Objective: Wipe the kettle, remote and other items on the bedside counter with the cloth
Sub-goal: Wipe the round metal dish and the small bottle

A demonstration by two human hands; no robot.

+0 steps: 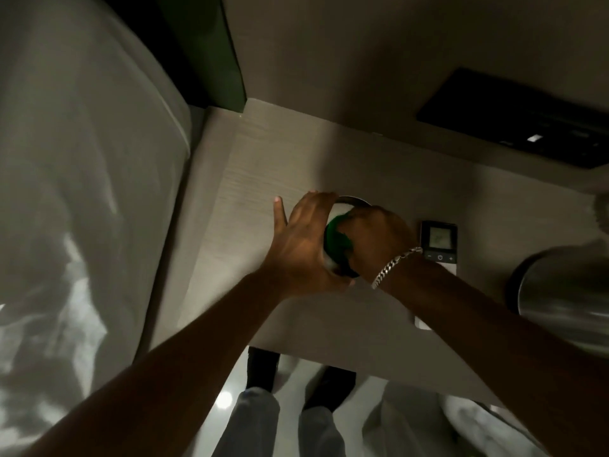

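Over the pale bedside counter (263, 179), my left hand (296, 245) grips the side of a small round cup (351, 201) with a dark rim and a pale inside. My right hand (379, 235), with a silver bracelet at the wrist, is shut on a green cloth (336, 242) pressed into the cup's mouth. Most of the cup is hidden by both hands. A white remote (440, 240) with a small screen and buttons lies just right of my right wrist. The shiny metal kettle (560, 301) stands at the right edge, blurred.
A bed with white sheets (82, 192) runs along the left of the counter. A black panel (527, 127) is set in the wall behind. Below the counter's front edge are my legs and dark shoes (263, 367) on a glossy floor.
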